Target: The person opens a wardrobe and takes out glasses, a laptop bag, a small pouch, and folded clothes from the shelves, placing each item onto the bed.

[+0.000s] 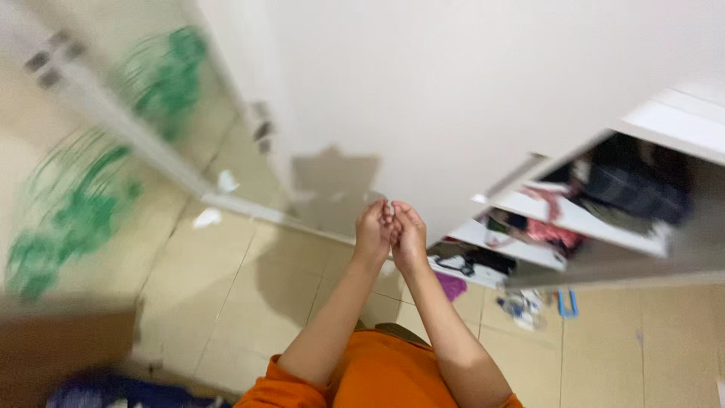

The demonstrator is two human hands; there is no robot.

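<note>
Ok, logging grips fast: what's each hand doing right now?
Left hand: closed, pinching a small pale object; what it is cannot be told.
Right hand: closed on the same object.

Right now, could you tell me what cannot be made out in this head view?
- Small pale thing pinched between left hand and right hand: too small, fingers cover it.
- Green patterns on the left panel: motion blur.
- Shelf contents in the open cupboard: dim, blurred, partly behind the shelf edges.
- Floor clutter: too small.
- Blue item: cut by the bottom edge.

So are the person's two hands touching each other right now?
Touching. The head view shows the left hand and right hand pressed together at the fingers, pinching a small pale object between them.
</note>
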